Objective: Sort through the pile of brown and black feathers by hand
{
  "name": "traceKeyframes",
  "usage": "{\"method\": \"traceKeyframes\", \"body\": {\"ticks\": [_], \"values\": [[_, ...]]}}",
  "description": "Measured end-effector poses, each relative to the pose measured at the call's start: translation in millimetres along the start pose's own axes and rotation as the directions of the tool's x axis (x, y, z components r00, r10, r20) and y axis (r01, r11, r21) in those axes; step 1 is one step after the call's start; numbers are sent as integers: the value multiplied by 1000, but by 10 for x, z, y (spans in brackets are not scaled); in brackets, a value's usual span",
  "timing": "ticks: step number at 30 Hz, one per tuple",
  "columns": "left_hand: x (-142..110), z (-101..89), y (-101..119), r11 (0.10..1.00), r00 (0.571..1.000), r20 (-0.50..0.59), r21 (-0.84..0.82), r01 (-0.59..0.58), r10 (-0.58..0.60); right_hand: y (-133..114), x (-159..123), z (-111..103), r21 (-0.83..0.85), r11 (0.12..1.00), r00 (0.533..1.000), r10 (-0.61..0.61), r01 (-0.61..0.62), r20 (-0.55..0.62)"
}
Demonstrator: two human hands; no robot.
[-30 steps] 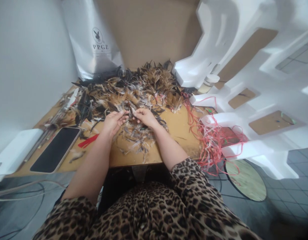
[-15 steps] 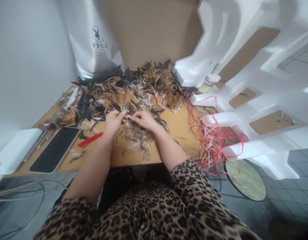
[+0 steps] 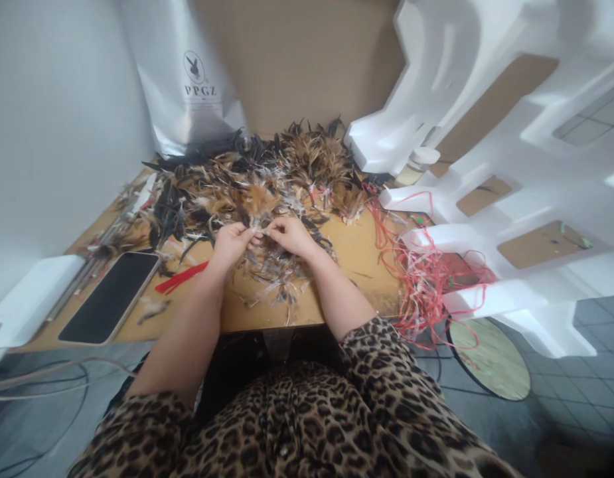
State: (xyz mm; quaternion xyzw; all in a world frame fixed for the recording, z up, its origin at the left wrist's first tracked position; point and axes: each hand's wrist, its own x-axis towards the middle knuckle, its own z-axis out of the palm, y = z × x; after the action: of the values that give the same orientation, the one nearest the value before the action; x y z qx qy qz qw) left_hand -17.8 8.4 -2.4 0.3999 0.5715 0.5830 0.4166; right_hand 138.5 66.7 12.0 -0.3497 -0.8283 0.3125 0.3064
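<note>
Between my hands a small brown feather bunch [image 3: 259, 201] stands with its tips pointing away from me. My left hand [image 3: 233, 244] is closed, pinching the bunch at its pale quill end. Close beside it, my right hand [image 3: 291, 236] is closed too, thumb and finger pressed together at the same quill ends; what exactly they grip is too small to make out. A large pile of brown and black feathers [image 3: 314, 156] spreads behind the hands. Loose feather scraps [image 3: 274, 279] lie on the table below them.
A phone [image 3: 110, 299], a white box-like device [image 3: 32, 302] and red strips [image 3: 180, 277] lie to the left. Tangled pink string [image 3: 426, 285] hangs over the right edge by white foam pieces [image 3: 516, 299]. A silver bag [image 3: 187, 99] and a lidded jar [image 3: 419, 162] stand at the back.
My left hand and the feather bunch have shifted slightly to the right. The fingertips of both hands are now closer together at the quill ends.
</note>
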Motion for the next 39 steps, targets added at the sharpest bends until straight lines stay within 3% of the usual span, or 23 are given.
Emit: {"method": "traceKeyframes", "body": {"ticks": [11,16,18,21,24,26,28,30,31,35,39], "values": [[19,-54,-85,997,981,193,78,-19,4,74,33,16,75,997,999,-13,16,-37],[-28,-37,-6,998,982,185,65,15,-27,53,51,11,312,947,997,83,-77,-7],[-41,-30,23,1000,990,136,-1,25,-24,21,55,-8,501,848,981,195,-173,9],[-34,-37,46,986,997,56,-153,62,-54,-5,66,-50,760,574,927,362,-305,99],[0,-65,51,937,995,7,-337,95,-98,20,84,-86,885,323,900,389,-335,198],[26,-84,49,901,994,-5,-422,99,-111,50,92,-99,913,226,891,388,-339,234],[43,-97,46,882,993,-6,-460,102,-118,69,89,-108,921,184,886,388,-345,254],[51,-101,42,876,993,-6,-472,101,-118,67,71,-118,907,228,895,364,-354,258],[52,-102,41,875,993,-12,-475,95,-115,59,58,-122,885,297,906,337,-359,255],[48,-94,47,872,993,-44,-484,71,-105,20,10,-103,636,720,960,189,-279,207],[43,-89,58,873,993,-56,-484,62,-102,50,4,1,266,953,985,111,-143,131]]}}
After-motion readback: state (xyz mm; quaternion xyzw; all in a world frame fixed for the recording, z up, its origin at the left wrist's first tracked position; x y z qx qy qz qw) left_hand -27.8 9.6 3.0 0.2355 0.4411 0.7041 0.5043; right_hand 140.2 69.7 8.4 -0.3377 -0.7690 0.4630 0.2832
